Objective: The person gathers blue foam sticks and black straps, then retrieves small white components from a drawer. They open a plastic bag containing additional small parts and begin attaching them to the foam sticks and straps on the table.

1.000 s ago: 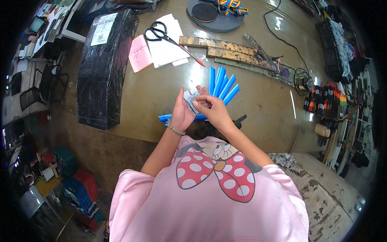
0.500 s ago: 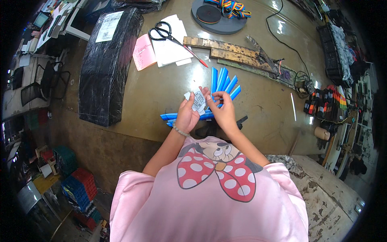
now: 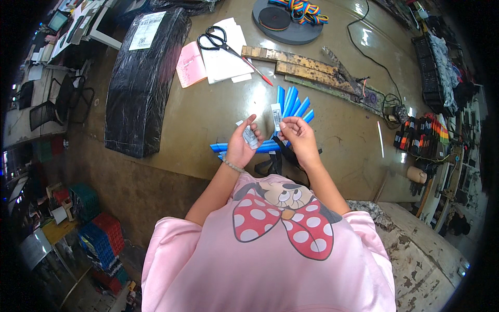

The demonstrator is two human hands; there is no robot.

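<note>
White label, black-printed — blue strips — pink shirt (red bow, white-dotted).

Bare hands: 2. White rectangular printed labels: 1 separate, others overlapping, uncountable. Blue glossy strips: overlapping, uncountable. Black-handled scissors: 1 pair. Slim red-tipped pen: 1. Pink paper sheet: 1. Thin white strip: 1.

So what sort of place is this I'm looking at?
Probably a small workshop or packing room: a parcel wrapped in black plastic and a large grey roll, seemingly of strap, lie on the worktable, and the right hand holds a printed white tag.
</note>
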